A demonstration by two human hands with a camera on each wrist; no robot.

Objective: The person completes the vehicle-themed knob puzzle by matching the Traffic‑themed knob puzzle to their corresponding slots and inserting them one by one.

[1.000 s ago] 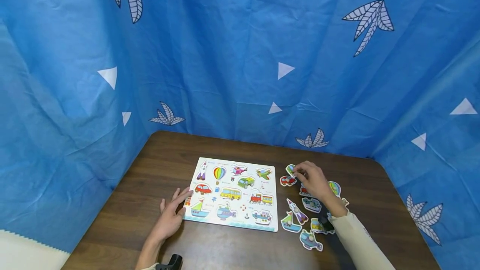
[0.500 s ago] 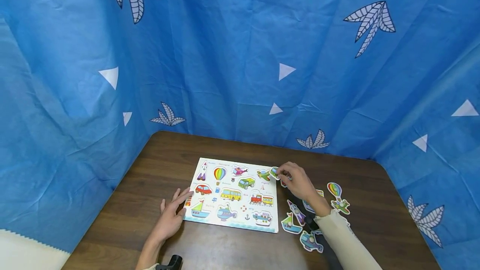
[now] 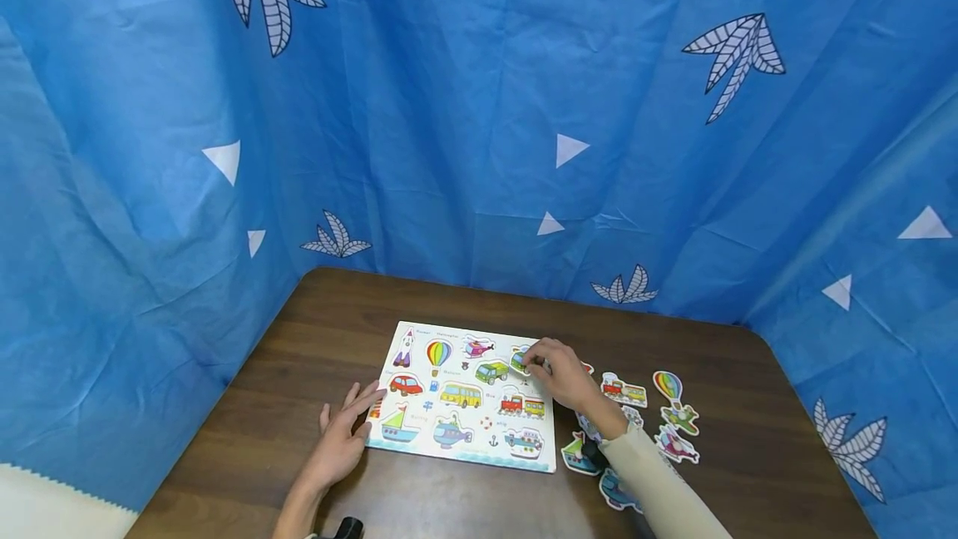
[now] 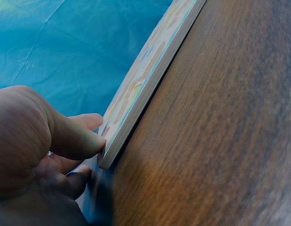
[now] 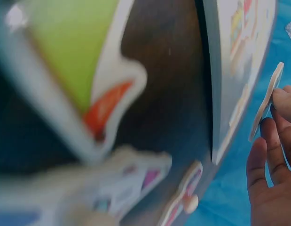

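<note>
Head view: spread left hand [image 3: 340,441] touches board [image 3: 419,358]; right hand [image 3: 563,374] pinches puzzle piece [image 3: 518,359].

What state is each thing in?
Puzzle board: flat on the table.
Green truck piece: pinched above the board.
Right hand: pinching that piece.
Left hand: touching the board's left edge.
Train piece: face up.
Balloon piece: face up.
Helicopter piece: face up.
Airplane piece: face up.
Sailboat piece: partly hidden.
Submarine piece: partly hidden.
Curtain: hanging.
</note>
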